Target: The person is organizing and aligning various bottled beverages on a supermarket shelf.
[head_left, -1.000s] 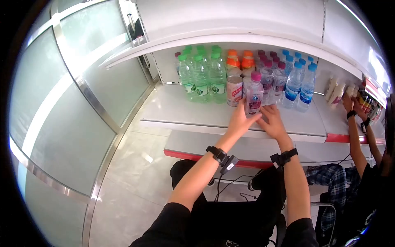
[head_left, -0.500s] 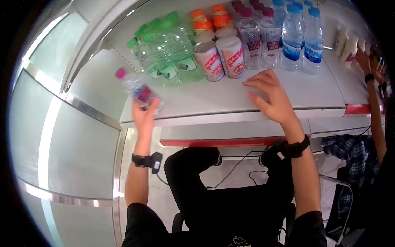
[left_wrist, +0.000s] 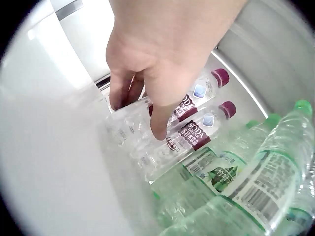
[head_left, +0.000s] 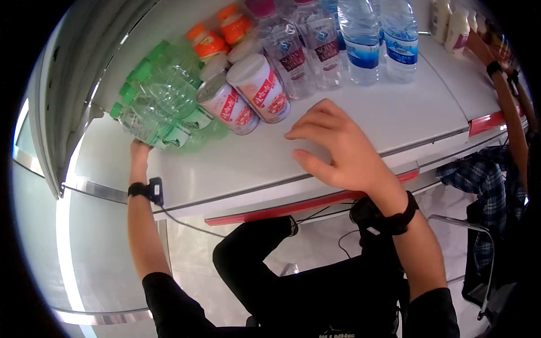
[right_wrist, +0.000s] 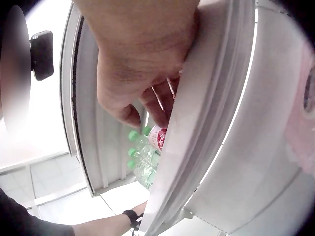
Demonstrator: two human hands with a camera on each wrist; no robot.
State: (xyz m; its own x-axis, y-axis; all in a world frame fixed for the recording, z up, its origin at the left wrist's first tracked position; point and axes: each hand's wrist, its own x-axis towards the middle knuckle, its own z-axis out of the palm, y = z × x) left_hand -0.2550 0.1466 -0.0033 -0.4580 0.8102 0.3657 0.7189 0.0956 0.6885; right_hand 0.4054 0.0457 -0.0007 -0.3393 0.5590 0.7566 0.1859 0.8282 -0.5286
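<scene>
Two hands work well apart along a white shop shelf [head_left: 394, 112]. The left hand [left_wrist: 157, 54] has its fingers curled over a clear soda bottle [left_wrist: 197, 93] with a dark red cap. That bottle sits at the far left end of the shelf, touching a second soda bottle [left_wrist: 197, 135] of the same kind and just beside the green bottles [left_wrist: 256, 177]. The grip lies across the body near the label, seemingly to steady the bottle in the narrow gap between the green bottles and the shelf's side wall. Whether the bottle stands upright cannot be told from the wrist view. From the head camera the left hand [head_left: 138, 147] is mostly hidden behind the green bottles [head_left: 163, 96], which crowd the reach to that corner. The right hand [head_left: 344, 149] holds nothing: its fingers are spread and its tips rest on the bare shelf near the front edge, apparently as a brace while the person leans left. Just beyond it stand two red-and-white cans [head_left: 259, 87], with orange-capped bottles [head_left: 208, 42] behind them. To the right of the cans is a row of soda bottles [head_left: 293, 50], then blue-labelled water bottles [head_left: 360, 45]. At the far right, another person's arm [head_left: 507, 107] reaches along the same shelf.
</scene>
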